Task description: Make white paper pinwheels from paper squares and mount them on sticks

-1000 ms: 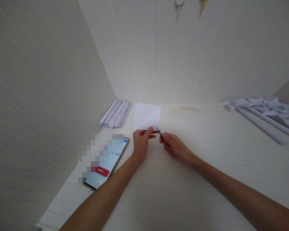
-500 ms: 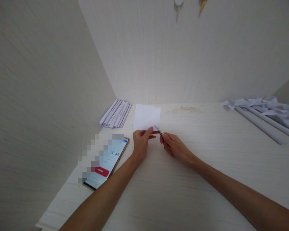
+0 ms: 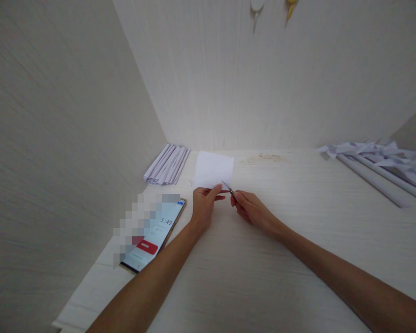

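My left hand (image 3: 204, 206) pinches the near edge of a small white paper square (image 3: 213, 169), holding it just above the pale wooden desk (image 3: 263, 259). My right hand (image 3: 251, 209) grips a thin metal tool (image 3: 227, 186), small scissors or tweezers, I cannot tell which. Its tip touches the paper's near right corner, beside my left thumb.
A stack of folded white paper strips (image 3: 167, 164) lies at the back left. A phone (image 3: 154, 235) with a lit timer screen lies left of my left forearm. Rolled paper tubes and folded paper shapes (image 3: 381, 162) lie at the right. Walls close the left and back.
The paper has shifted slightly to the right and tilted a little. Both hands stay almost where they were.
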Available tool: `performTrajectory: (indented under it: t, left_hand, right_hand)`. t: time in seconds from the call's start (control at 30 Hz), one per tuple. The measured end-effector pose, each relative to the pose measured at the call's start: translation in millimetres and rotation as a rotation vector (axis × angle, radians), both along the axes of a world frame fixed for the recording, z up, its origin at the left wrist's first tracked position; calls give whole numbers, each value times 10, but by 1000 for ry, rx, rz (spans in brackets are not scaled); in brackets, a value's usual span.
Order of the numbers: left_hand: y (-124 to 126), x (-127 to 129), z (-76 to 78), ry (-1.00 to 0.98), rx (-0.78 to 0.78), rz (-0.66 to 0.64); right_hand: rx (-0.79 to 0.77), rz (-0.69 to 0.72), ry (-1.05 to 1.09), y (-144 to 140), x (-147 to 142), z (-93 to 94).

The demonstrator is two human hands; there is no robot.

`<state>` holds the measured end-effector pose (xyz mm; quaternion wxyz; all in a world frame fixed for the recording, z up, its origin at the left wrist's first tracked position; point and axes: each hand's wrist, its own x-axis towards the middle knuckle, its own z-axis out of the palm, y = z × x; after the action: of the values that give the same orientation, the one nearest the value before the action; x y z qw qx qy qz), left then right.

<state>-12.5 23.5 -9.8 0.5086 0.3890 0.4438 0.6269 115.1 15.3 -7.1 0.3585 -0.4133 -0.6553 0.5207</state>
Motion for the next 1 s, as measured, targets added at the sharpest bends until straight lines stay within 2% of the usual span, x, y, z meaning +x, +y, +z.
performTrajectory:
  t: [0.4, 0.67, 1.0]
  left_hand:
    - [-42, 31, 21, 77, -17, -65]
    - [-42, 41, 21, 99, -34, -65]
    - [-37, 45, 20, 30, -43, -68]
  right_hand:
    - [-90, -26, 135, -26, -25, 18]
    - [-57, -47, 66, -23, -12, 10]
    - [4, -90, -25, -39, -15, 20]
